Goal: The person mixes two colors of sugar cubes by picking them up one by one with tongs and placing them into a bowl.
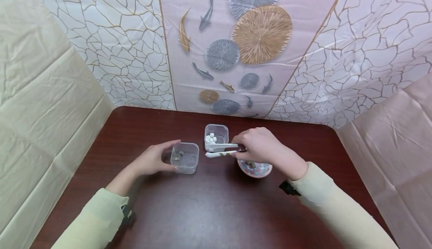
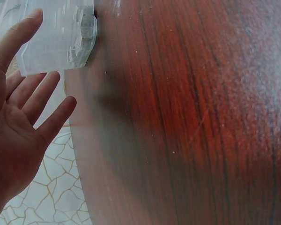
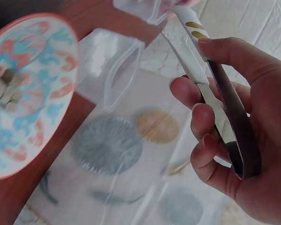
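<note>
My left hand holds a clear plastic container between thumb and fingers. A few small grey-brown cubes lie in its left part. My right hand grips tongs with white tips and dark metal handles. In the head view the tips point left, slightly apart with nothing between them, and overlap the near edge of a second clear container. That one contains several white cubes. Below the right hand stands a patterned plate, partly hidden, bearing small brown cubes.
Everything stands on a dark red-brown wooden table. A patterned cloth backdrop hangs close behind the table's far edge, and beige cloth walls rise at both sides.
</note>
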A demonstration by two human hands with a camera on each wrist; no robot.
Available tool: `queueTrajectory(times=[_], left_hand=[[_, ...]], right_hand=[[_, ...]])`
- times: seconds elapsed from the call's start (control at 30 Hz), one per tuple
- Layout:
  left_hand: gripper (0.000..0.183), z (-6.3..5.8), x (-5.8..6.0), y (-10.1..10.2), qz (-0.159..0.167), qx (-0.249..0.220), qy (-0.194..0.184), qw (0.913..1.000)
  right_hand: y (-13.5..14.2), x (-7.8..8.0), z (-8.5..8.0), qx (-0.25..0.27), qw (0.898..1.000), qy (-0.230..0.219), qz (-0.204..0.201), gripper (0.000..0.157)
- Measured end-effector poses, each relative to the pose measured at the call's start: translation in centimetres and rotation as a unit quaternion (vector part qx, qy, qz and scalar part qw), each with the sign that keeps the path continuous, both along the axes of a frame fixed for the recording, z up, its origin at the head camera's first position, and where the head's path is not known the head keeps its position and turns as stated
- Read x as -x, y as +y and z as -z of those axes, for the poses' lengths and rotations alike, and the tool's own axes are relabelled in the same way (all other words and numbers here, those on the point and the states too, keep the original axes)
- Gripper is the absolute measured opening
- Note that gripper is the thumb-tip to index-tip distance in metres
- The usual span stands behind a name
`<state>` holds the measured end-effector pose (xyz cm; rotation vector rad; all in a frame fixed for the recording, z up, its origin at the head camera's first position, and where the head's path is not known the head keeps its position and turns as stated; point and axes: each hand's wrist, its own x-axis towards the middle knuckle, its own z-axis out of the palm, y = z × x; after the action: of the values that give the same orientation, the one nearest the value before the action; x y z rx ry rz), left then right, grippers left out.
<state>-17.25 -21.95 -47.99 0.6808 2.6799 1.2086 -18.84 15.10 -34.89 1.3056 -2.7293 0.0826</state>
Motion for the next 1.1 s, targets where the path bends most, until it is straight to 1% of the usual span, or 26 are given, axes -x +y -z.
queueTrajectory(times=[0.17, 0.27, 0.43, 0.63, 0.87, 1.1], left_hand=[[0.096, 0.0, 0.0, 0.0, -0.001, 0.001, -0.001, 1.0], [0.096, 0.0, -0.1, 0.0, -0.002, 0.003, -0.001, 1.0], [0.095, -0.2, -0.2, 0.0, -0.002, 0.002, 0.0, 1.0], [0.095, -0.3, -0.2, 0.0, -0.001, 0.003, 0.005, 1.0], [0.094, -0.2, -0.1, 0.0, 0.001, -0.004, 0.004, 1.0], [0.094, 0.0, 0.0, -0.1, 0.003, -0.01, 0.003, 0.9999]], right_hand=[[-2.2, 0.2, -0.2, -0.027, 0.999, 0.015, -0.009, 0.032], [-3.3, 0.3, -0.2, -0.037, 0.999, 0.023, -0.008, 0.036], [-4.8, 0.5, 0.0, -0.045, 0.999, 0.024, -0.01, 0.043], [-6.9, 0.9, 0.6, -0.069, 0.997, 0.017, -0.018, 0.037], [-9.2, 1.5, 1.5, -0.101, 0.994, 0.024, -0.019, 0.029], [-11.1, 2.0, 2.0, -0.154, 0.987, 0.034, -0.009, 0.025]])
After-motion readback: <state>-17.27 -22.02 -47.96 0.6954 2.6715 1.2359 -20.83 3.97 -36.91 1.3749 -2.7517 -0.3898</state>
